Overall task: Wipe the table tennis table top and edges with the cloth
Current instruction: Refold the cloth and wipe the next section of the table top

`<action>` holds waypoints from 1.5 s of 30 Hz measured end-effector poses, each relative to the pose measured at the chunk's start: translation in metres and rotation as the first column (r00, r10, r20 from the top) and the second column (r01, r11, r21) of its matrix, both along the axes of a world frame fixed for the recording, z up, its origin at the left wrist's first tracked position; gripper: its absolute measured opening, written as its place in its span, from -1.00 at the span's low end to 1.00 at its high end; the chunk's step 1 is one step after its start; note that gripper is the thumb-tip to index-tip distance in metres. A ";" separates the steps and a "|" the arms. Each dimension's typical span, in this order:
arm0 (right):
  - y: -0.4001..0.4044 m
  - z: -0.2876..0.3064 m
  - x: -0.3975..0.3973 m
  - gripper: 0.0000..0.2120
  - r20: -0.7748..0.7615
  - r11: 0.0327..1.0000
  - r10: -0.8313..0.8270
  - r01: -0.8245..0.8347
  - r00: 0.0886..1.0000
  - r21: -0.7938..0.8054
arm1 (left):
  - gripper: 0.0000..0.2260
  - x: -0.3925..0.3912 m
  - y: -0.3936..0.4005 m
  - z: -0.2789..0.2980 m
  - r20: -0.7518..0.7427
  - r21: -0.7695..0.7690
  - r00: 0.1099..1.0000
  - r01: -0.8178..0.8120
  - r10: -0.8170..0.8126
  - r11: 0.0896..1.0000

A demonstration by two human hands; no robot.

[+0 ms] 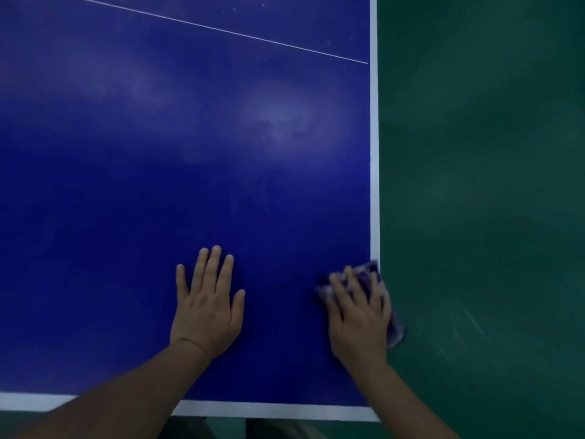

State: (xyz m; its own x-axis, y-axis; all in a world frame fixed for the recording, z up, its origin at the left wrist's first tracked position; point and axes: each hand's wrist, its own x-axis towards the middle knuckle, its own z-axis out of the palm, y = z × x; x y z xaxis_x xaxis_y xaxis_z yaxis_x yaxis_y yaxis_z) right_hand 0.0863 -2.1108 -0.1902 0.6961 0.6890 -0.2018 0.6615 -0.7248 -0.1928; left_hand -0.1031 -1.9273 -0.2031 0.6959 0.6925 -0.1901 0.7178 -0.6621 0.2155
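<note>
The blue table tennis table top (190,185) fills most of the head view, with white edge lines on its right and near sides. My right hand (359,315) presses a purple and white cloth (368,270) flat against the table at its right edge, near the front right corner. Part of the cloth hangs over the edge past my hand. My left hand (207,305) lies flat on the blue surface with fingers spread, holding nothing, a hand's width left of the right hand.
A thin white centre line (221,29) crosses the table top at the back. Green floor (481,185) lies to the right of the table and beyond its near edge. Pale smears show on the blue surface in the middle.
</note>
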 end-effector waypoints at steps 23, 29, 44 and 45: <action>0.205 -0.002 -0.013 -0.53 -0.043 0.959 0.281 -0.279 0.959 0.053 | -0.41 -0.001 0.024 0.011 0.009 -0.007 0.997 0.072 -0.072 0.997; 0.107 0.006 0.020 -0.58 -0.035 0.969 0.246 -0.245 0.969 0.014 | -0.42 0.006 0.075 0.014 0.001 -0.002 0.999 0.053 -0.053 0.999; 0.159 -0.004 0.036 -0.57 0.009 0.991 0.130 -0.131 0.991 0.023 | -0.39 0.127 0.201 0.016 0.122 -0.021 0.990 0.071 -0.068 0.997; 0.165 -0.003 0.054 -0.55 0.011 0.998 0.063 -0.063 0.998 0.007 | -0.40 0.135 0.207 0.016 0.112 -0.019 0.991 0.080 -0.077 0.997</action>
State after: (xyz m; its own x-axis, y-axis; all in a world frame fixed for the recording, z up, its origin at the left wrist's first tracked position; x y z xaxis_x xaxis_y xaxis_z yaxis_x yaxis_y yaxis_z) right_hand 0.1400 -1.9453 -0.1932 0.6535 0.7329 -0.1892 0.7079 -0.6802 -0.1903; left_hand 0.0322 -1.7207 -0.1872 0.7654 0.6314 -0.1244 0.6348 -0.7091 0.3069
